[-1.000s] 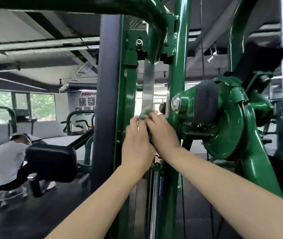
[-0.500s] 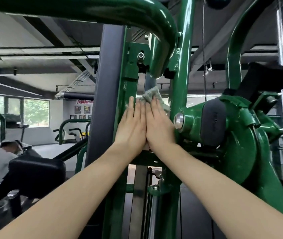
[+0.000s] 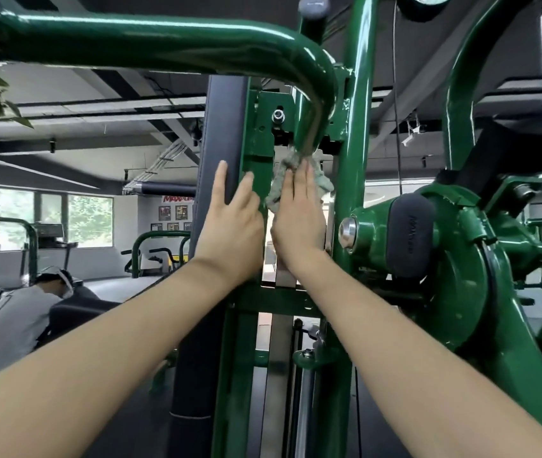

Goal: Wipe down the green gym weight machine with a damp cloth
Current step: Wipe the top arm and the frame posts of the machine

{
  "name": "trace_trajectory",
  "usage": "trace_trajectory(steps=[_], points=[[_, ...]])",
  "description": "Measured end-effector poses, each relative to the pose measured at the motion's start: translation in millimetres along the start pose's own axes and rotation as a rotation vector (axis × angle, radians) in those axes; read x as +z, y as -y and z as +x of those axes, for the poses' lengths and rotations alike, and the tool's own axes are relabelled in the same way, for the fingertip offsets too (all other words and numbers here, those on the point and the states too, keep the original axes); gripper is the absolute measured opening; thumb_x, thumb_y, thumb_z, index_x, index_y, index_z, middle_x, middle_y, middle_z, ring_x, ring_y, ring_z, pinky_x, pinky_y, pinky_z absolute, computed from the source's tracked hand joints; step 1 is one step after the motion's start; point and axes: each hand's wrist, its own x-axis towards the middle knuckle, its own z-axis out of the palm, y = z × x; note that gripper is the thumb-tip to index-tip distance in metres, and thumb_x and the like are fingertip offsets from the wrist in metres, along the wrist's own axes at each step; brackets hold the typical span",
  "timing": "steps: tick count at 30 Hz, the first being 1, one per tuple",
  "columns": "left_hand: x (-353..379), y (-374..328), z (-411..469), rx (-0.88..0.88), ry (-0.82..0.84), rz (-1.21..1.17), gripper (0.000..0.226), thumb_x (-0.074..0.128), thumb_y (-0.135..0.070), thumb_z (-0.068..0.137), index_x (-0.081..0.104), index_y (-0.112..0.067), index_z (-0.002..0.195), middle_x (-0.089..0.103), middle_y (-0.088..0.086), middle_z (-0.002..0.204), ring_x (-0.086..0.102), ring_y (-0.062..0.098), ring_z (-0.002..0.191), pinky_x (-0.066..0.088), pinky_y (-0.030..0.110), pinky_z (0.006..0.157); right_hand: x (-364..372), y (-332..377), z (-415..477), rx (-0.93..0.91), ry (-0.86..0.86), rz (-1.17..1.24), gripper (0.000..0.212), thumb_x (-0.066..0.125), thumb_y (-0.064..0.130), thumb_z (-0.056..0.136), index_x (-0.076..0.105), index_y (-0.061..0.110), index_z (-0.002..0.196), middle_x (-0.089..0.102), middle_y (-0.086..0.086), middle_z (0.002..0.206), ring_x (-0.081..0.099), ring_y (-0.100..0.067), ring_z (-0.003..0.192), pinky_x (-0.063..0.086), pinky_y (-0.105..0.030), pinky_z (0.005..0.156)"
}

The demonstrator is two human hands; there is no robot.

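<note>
I see both of my forearms reaching up from the bottom corners of the frame toward the middle, two hands in all. My left hand [image 3: 230, 223] lies flat with fingers spread wide and pointing up, the palm against the green upright [image 3: 246, 226] and the fingertips reaching onto the dark padded column [image 3: 220, 133] just to its left; it holds nothing. My right hand [image 3: 299, 219] is also flat, fingers together and pointing up, pressing the single cloth [image 3: 279, 186] against the metal bar [image 3: 284, 276] in the gap between the two green uprights. The cloth is a crumpled grey-green rag, bunched above and around my fingertips at the centre of the frame, its top touching the lower end of the curved green tube [image 3: 163, 38] that sweeps across the upper part of the frame and bends down. The machine's frame runs mostly vertically here, its long posts standing upright. On the right sits a green round housing [image 3: 461, 276] with one black pad [image 3: 408, 233] and one shiny bolt head [image 3: 347, 230]. At lower left, one other person [image 3: 15, 319] bends over in the background.
</note>
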Motion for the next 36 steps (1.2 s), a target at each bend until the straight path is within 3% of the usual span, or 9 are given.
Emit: trace_trajectory(steps=[6,9,15,18,21,26,31,34,36], points=[[11.2,-6.3,-21.3,0.013,-0.068,-0.090,0.054,0.027,-0.024,0.090,0.071,-0.010,0.118,0.050,0.013,0.151,0.018,0.033,0.156,-0.004,0.069,0.122,14.4,0.5,-88.1,-0.102,-0.060,0.029,0.069,0.045,0.012,0.082,0.045,-0.010,0.148,0.035,-0.033,0.157,0.033,-0.043,0.150,0.020,-0.047,0.124],[15.2,-11.2,-26.7,-0.021,-0.134,-0.089,0.053,0.026,-0.021,0.091,0.067,-0.011,0.124,0.034,0.018,0.165,0.011,0.033,0.160,-0.003,0.067,0.123,11.1,-0.8,-85.5,-0.171,0.005,-0.070,0.069,0.032,0.015,0.093,0.022,-0.005,0.158,0.016,-0.026,0.167,0.013,-0.040,0.157,-0.002,-0.043,0.127],[21.3,-25.2,-40.2,-0.114,-0.222,-0.229,0.058,0.032,-0.012,0.090,0.054,-0.014,0.144,0.003,0.021,0.173,-0.006,0.034,0.161,0.004,0.064,0.125,-4.7,-8.4,22.7,-0.041,-0.057,0.078,0.070,0.047,0.016,0.100,0.020,-0.001,0.161,0.021,-0.022,0.167,0.009,-0.038,0.158,0.007,-0.043,0.130],[21.8,-29.0,-47.9,-0.164,-0.230,-0.282,0.068,0.035,-0.009,0.086,0.044,-0.018,0.154,-0.009,0.022,0.172,-0.010,0.034,0.160,0.007,0.060,0.126,4.3,-3.1,20.2,-0.001,-0.080,0.092,0.069,0.041,0.019,0.102,0.015,0.002,0.163,0.015,-0.020,0.170,0.004,-0.035,0.159,0.006,-0.044,0.130],[19.7,-29.3,-51.9,-0.199,-0.236,-0.334,0.080,0.034,-0.007,0.083,0.032,-0.019,0.162,-0.010,0.022,0.172,-0.011,0.035,0.160,0.008,0.057,0.127,16.9,-2.1,-44.1,-0.088,-0.076,0.087,0.070,0.037,0.022,0.099,0.015,0.002,0.163,0.011,-0.019,0.171,0.003,-0.036,0.159,0.010,-0.048,0.129],[26.0,-34.2,-67.4,-0.239,-0.258,-0.391,0.081,0.035,-0.006,0.086,0.024,-0.018,0.165,-0.006,0.020,0.173,-0.006,0.036,0.161,0.011,0.057,0.127,26.7,-0.5,-124.4,-0.241,0.072,0.170,0.062,0.075,0.008,0.077,0.062,-0.002,0.136,0.050,-0.017,0.154,0.033,-0.035,0.152,0.036,-0.050,0.121],[33.1,-37.9,-85.7,-0.252,-0.280,-0.453,0.090,0.045,0.002,0.078,0.027,-0.018,0.164,0.000,0.018,0.173,-0.001,0.035,0.161,0.013,0.058,0.127,-1.9,-3.0,-37.9,-0.257,-0.008,0.059,0.057,0.072,0.015,0.087,0.057,0.003,0.141,0.033,-0.014,0.165,0.016,-0.028,0.158,0.020,-0.042,0.128],[33.0,-38.5,-88.7,-0.273,-0.288,-0.489,0.093,0.047,0.002,0.079,0.019,-0.017,0.166,0.002,0.017,0.174,0.000,0.033,0.161,0.013,0.057,0.127,-11.3,-5.0,-1.7,-0.112,-0.107,0.240,0.067,0.059,-0.004,0.093,0.038,0.008,0.157,0.019,-0.009,0.171,0.014,-0.025,0.159,0.024,-0.038,0.127],[32.9,-39.2,-89.4,-0.304,-0.288,-0.508,0.095,0.049,0.001,0.080,0.015,-0.015,0.167,0.003,0.015,0.174,0.001,0.031,0.161,0.014,0.057,0.127,-14.5,9.7,2.5,0.003,-0.154,0.416,0.071,0.054,-0.011,0.092,0.037,0.011,0.158,0.026,-0.006,0.169,0.023,-0.024,0.156,0.030,-0.038,0.123]])
